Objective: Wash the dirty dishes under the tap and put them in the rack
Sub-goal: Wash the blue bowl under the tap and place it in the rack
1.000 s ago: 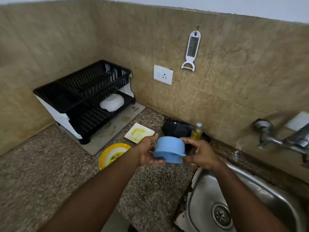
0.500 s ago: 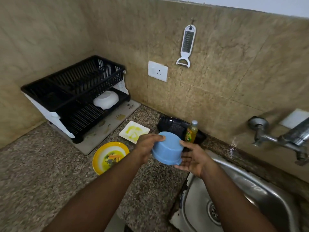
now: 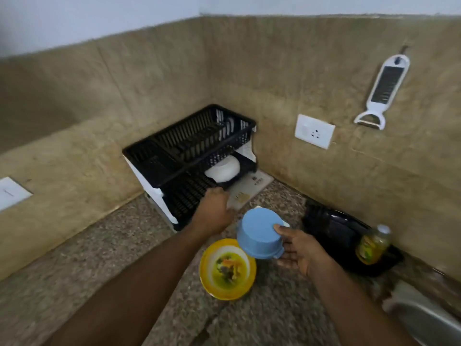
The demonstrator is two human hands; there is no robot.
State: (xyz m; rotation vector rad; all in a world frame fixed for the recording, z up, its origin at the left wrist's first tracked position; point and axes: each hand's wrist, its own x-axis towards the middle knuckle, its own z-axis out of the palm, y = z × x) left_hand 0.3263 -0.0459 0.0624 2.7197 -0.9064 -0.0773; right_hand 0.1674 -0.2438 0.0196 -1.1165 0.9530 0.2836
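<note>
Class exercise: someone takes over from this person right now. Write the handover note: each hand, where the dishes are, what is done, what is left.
Right hand: holds the blue bowl upside down, above the counter near the rack.
Left hand: at the front edge of the rack's lower shelf, holding nothing that shows.
Done: a white bowl sits upside down on the lower shelf.
Left: rack the blue bowl; then wash and rack the yellow plate, which holds food scraps and lies on the counter.
</note>
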